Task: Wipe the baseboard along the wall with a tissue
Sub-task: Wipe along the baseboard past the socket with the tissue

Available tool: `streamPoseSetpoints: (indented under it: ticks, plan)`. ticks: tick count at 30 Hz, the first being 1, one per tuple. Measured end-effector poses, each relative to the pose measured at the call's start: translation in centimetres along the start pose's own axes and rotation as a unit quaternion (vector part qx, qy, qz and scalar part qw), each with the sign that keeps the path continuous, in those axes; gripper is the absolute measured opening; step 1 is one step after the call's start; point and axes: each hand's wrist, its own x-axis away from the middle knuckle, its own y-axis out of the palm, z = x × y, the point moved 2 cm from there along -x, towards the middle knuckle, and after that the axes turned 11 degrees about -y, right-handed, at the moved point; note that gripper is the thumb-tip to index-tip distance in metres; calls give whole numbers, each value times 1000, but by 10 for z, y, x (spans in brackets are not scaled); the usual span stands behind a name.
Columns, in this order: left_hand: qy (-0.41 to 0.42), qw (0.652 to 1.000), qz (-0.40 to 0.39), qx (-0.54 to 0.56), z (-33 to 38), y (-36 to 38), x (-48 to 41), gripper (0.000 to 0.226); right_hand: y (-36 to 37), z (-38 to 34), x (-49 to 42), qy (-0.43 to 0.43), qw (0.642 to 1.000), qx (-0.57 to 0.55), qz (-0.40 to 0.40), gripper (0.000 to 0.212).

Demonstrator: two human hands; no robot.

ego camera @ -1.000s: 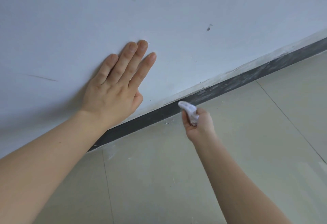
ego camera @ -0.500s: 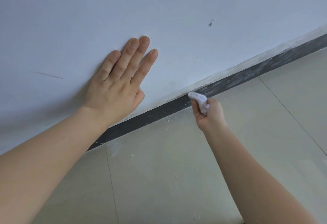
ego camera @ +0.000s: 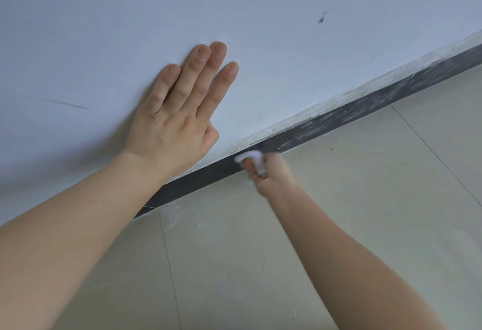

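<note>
Right grip (ego camera: 271,174) pinches tissue (ego camera: 251,157) against baseboard (ego camera: 365,108); left grip (ego camera: 174,126) lies flat on wall (ego camera: 287,29).

No text is showing on the wall (ego camera: 260,16), baseboard (ego camera: 365,107) or floor tiles (ego camera: 339,199) (the one o'clock dark mark (ego camera: 322,18) is spelling nothing).

**Pale tiles, marked paint**

The floor (ego camera: 365,212) is laid with large, glossy beige tiles. One thin grout line (ego camera: 169,264) runs from the floor's far edge toward the near edge on the left, and another (ego camera: 438,157) slants across the right side. White specks and dust (ego camera: 182,221) lie scattered along the floor's far edge. Above it, the whitish painted wall (ego camera: 130,3) bears a small dark smudge (ego camera: 322,18) toward the upper right and a thin grey scratch (ego camera: 65,103) at the left.
</note>
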Motion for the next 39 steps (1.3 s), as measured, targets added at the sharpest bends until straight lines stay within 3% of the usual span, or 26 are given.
streamPoseSetpoints:
  ticks: [4,5,7,9,12,15,19,22,25,27,30,33,34,39]
  plan:
    - [0,1000,-3,-1,-1,0,0,75,-25,-48,22,-119,975,-188,6,36]
    - [0,1000,-3,-4,-1,0,0,75,-27,-41,24,-118,980,-158,12,30]
    - [-1,1000,-3,-4,0,0,0,76,-21,-11,32,-86,996,25,0,15]
    - [-2,1000,0,-4,-1,0,0,77,-7,34,38,-11,986,162,-39,15]
    - [6,1000,-1,-9,0,0,1,78,14,81,28,70,988,136,-16,16]
    - [8,1000,2,-17,-1,-1,1,78,35,82,9,72,993,90,-6,16]
    - [13,1000,0,-15,0,-1,1,78,30,35,7,21,983,182,-19,22]
    - [10,1000,-12,-14,-1,-2,0,78,12,-13,14,-43,989,136,-33,18]
    - [4,999,-34,9,-3,-7,-2,81,-18,-49,12,-128,985,-117,3,39]
    - [13,998,-40,40,1,-12,-5,84,-36,-56,12,-132,972,-194,34,34]
    - [69,995,-14,65,22,-19,-25,84,-40,-26,9,-49,997,-38,39,30]
    - [90,993,10,77,39,-23,-61,80,-26,15,11,38,992,123,18,18]
    - [93,993,14,71,42,-24,-70,78,-21,25,13,49,987,151,18,9]
    - [110,993,-2,43,32,-29,-75,78,-2,71,25,99,976,193,-36,13]
